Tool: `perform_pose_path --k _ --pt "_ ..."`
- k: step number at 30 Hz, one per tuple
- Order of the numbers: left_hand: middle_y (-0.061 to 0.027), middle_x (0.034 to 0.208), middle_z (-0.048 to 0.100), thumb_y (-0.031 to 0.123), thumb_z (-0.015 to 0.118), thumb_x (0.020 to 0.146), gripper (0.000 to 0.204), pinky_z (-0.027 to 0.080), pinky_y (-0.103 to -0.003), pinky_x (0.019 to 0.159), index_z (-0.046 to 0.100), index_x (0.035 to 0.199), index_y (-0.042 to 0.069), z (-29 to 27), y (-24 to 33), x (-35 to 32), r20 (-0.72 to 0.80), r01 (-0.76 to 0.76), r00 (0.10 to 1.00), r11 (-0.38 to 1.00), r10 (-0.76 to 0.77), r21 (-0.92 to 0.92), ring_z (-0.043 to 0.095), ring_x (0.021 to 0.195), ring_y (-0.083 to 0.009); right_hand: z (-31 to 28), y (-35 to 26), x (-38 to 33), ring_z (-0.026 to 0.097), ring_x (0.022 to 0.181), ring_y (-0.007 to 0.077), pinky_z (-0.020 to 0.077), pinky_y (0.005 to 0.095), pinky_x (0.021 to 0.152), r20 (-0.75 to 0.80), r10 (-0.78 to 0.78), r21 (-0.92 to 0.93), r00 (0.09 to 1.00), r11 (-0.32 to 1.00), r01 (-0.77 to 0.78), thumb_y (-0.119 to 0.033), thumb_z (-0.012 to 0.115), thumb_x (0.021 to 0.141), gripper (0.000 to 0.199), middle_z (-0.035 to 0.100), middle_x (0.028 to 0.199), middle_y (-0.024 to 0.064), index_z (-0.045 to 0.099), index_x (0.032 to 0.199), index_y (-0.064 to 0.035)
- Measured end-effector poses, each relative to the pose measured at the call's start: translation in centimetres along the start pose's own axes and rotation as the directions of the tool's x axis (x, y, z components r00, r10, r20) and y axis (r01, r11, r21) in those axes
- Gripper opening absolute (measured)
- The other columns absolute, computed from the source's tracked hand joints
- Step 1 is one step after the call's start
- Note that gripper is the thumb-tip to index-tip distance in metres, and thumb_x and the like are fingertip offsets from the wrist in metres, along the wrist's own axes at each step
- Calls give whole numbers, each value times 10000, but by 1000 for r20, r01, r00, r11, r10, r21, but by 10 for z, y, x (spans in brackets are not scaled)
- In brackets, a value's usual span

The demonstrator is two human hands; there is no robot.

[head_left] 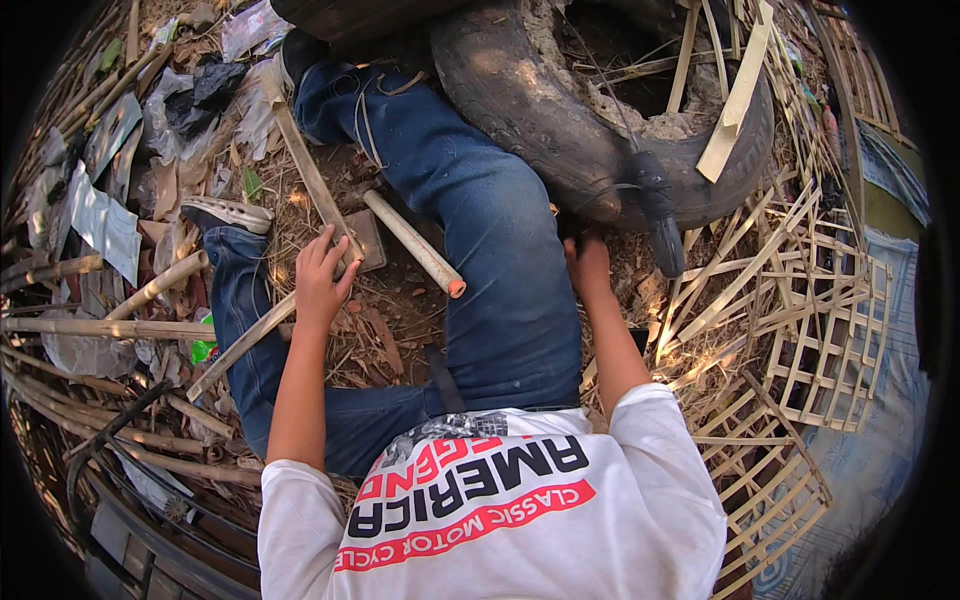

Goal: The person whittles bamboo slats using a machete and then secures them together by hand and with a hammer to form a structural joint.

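My left hand (322, 275) has its thumb and fingers around the end of a split bamboo strip (245, 343), which runs back under my wrist to the lower left. Beside the fingertips lies a small wooden block (366, 240), and another long bamboo strip (308, 160) slants down to it. A pale round stick (415, 243) with an orange-brown end rests between that block and my bent leg. My right hand (588, 262) reaches into the shadow beside my knee, under the tire's edge; its fingers are hidden. A tool with a black wrapped handle (655, 205) leans on the tire near it.
An old tire (700, 185) stands ahead, with cut bamboo strips (738, 110) in it. Woven bamboo lattice panels (770, 480) lie at right beside a blue patterned cloth (885, 380). Bamboo poles (110, 327), plastic litter and a dark metal frame (90, 470) fill the left.
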State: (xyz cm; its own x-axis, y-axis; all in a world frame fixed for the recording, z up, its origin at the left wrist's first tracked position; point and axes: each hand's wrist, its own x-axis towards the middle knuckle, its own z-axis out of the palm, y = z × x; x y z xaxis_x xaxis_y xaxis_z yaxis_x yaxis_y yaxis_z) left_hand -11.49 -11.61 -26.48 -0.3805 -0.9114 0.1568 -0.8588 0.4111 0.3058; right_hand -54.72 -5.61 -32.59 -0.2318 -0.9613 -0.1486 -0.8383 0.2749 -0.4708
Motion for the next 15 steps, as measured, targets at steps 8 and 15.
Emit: perform_pose_path --k 8,15 --pt "-124 1325 537 232 716 809 383 382 -449 993 632 1144 67 -3 -3 -5 -2 16 1000 1000 -16 11 513 1168 -324 -112 -95 -63 585 681 107 500 284 613 211 180 836 961 477 -273 -20 575 924 90 608 780 39 577 1013 -4" --pt "-120 1326 535 258 730 782 428 356 -463 1019 630 1151 67 -5 -5 -5 -18 16 1000 1000 -16 0 485 1206 -317 -144 -200 -56 690 846 228 576 393 832 59 -165 994 984 -80 -73 30 619 886 398 684 909 164 422 1231 4"
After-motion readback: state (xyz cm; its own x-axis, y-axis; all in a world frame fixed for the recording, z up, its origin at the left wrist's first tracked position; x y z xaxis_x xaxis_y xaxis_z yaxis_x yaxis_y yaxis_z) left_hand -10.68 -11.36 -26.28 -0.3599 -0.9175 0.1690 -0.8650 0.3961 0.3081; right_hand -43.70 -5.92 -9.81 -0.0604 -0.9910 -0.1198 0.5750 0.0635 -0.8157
